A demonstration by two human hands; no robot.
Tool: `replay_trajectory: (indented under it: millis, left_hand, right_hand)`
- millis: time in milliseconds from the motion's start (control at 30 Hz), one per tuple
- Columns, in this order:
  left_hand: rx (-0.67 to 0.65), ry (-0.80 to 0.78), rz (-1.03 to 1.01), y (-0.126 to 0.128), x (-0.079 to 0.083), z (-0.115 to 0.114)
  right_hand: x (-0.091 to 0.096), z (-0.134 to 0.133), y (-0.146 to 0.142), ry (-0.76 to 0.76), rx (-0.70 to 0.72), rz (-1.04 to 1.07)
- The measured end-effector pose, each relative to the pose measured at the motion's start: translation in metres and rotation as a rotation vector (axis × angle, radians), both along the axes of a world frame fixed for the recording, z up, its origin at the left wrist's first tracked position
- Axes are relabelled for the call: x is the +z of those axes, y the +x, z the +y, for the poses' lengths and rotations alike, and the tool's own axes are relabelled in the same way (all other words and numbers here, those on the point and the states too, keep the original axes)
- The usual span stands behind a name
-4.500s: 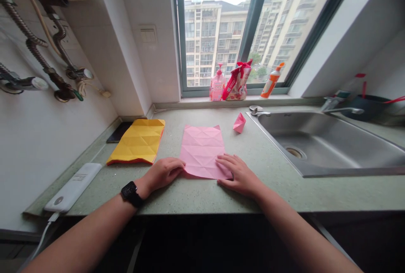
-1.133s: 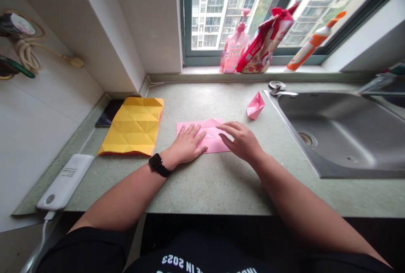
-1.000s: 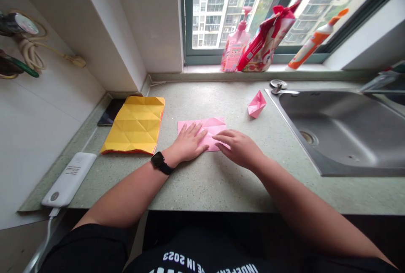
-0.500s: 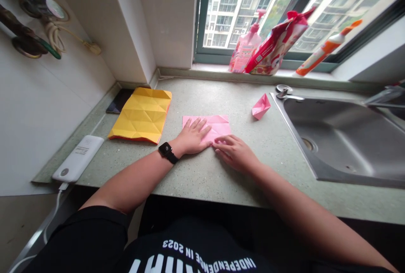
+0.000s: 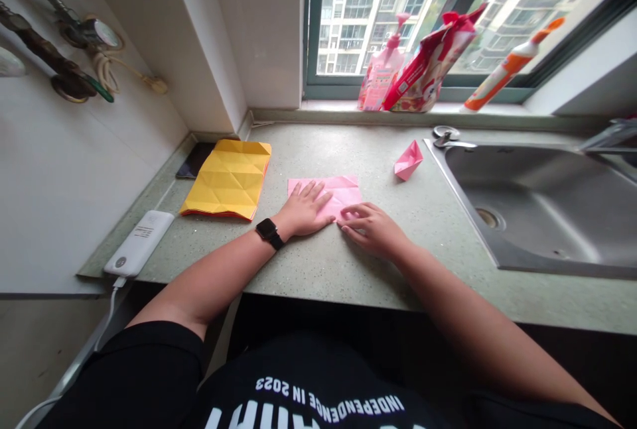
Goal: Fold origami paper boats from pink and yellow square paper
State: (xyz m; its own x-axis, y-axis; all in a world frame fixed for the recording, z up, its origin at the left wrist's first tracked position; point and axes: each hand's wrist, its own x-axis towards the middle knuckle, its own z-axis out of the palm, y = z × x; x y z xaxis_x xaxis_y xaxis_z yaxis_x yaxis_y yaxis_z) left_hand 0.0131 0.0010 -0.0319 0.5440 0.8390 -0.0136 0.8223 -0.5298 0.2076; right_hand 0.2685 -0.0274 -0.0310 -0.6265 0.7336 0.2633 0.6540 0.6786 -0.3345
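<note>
A pink paper sheet (image 5: 343, 189), folded in half, lies on the green speckled counter (image 5: 378, 263). My left hand (image 5: 304, 207), with a black watch on the wrist, lies flat on the paper's left part, fingers spread. My right hand (image 5: 371, 227) presses its fingertips on the paper's near right edge, fingers stretched. A small folded pink paper boat (image 5: 408, 160) stands farther back to the right, apart from both hands.
A creased yellow paper stack (image 5: 227, 178) lies left, with a dark phone (image 5: 192, 162) behind it and a white power bank (image 5: 139, 251) by the edge. A steel sink (image 5: 537, 203) is right. Bottles and a red bag (image 5: 428, 64) stand on the windowsill.
The pink sheet was flat and unfolded earlier and is now folded in half. My right hand slid toward me along the paper's near edge; my left hand stayed flat on it.
</note>
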Motion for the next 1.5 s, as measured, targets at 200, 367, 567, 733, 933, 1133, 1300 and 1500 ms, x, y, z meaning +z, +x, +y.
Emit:
replay_trajectory:
  millis: [200,367,567,733,933,1133,1300,1500]
  left_hand:
    - [0.012,-0.016,0.035,0.000,0.002,0.001]
    - [0.009,-0.007,0.037,0.000,0.000,0.002]
    - [0.002,0.025,0.020,-0.001,-0.004,0.002]
    - [-0.003,0.051,0.001,0.000,-0.009,0.002]
    - [-0.009,0.050,0.011,0.000,-0.006,-0.001]
    - [-0.010,0.036,0.066,-0.004,0.000,-0.002]
    - [-0.012,0.039,0.103,-0.018,-0.001,-0.007]
    - [-0.001,0.012,0.167,-0.055,0.000,-0.017]
  right_hand:
    - [0.004,0.007,0.018,0.020,-0.009,-0.036]
    - [0.002,0.018,0.044,-0.015,-0.015,-0.014]
    - [0.001,0.025,0.046,0.084,-0.168,0.194]
    - [-0.011,0.018,0.009,0.110,-0.044,0.132]
    - [-0.029,0.021,-0.001,0.030,-0.013,-0.061]
    - [-0.028,0.023,0.001,0.010,-0.019,-0.094]
    - [-0.028,0.023,0.000,0.000,-0.012,-0.107]
    - [-0.028,0.023,-0.001,-0.016,-0.015,-0.098]
